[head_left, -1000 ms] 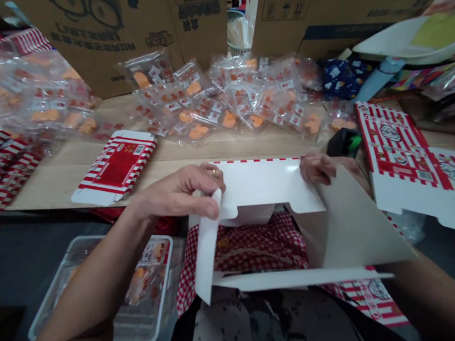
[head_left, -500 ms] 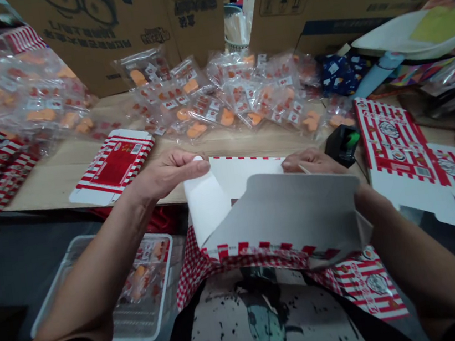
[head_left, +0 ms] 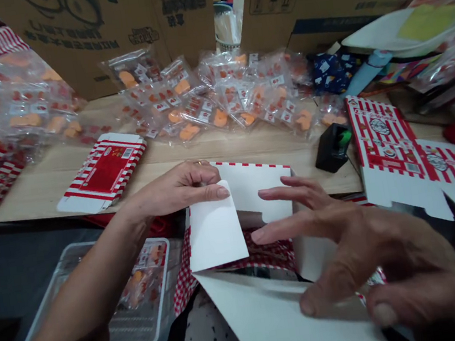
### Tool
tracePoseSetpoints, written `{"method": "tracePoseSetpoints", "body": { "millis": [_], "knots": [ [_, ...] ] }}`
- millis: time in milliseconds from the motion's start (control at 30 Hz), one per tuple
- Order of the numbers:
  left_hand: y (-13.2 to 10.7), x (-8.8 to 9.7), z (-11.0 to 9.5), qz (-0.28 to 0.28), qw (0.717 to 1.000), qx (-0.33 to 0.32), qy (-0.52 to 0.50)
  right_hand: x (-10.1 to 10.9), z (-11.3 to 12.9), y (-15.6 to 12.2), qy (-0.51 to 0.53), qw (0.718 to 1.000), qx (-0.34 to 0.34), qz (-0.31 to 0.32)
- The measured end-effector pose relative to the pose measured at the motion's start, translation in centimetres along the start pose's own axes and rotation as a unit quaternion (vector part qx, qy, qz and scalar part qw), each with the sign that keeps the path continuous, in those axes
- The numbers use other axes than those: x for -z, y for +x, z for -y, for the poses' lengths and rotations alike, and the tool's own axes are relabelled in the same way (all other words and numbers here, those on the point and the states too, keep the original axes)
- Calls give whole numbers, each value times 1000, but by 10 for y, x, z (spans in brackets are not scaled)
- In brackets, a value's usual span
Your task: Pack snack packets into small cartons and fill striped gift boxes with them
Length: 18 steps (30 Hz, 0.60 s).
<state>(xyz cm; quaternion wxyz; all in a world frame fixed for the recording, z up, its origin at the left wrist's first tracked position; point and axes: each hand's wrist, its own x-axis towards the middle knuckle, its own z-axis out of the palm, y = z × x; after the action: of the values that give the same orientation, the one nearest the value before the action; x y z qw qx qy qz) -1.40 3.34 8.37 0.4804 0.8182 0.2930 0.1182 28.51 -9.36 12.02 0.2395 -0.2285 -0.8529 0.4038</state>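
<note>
A white cardboard box [head_left: 263,311] with red-striped edges lies half folded in my lap at the table's front edge. My left hand [head_left: 179,188] pinches its left side flap [head_left: 214,233] between thumb and fingers. My right hand [head_left: 359,248] hovers close to the camera over the box's right side, fingers spread and stretched out, holding nothing. Red checked cloth [head_left: 259,256] shows through the box's open middle.
A flat red-striped box [head_left: 102,173] lies on the wooden table [head_left: 208,153], more flattened ones [head_left: 409,152] at right and far left. Several clear packets of orange snacks [head_left: 218,99] cover the back. A black tape dispenser [head_left: 333,148] stands right. A clear tray [head_left: 138,288] sits by my left arm. Cardboard cartons stand behind.
My right hand let go of the box's far edge and drew back toward me, fingers opening. The large near flap dropped down flat. My left hand kept hold of the left flap.
</note>
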Motion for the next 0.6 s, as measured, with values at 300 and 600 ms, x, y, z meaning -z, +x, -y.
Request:
{"method": "tracePoseSetpoints", "body": {
  "millis": [300, 600],
  "knots": [
    [-5, -56, -9, -78, 948, -14, 309, -22, -16, -6, -78, 959, -76, -261],
    [-14, -84, 5, -195, 921, 86, 327, -50, -77, 48, -249, 937, -160, -187]
  ]
}}
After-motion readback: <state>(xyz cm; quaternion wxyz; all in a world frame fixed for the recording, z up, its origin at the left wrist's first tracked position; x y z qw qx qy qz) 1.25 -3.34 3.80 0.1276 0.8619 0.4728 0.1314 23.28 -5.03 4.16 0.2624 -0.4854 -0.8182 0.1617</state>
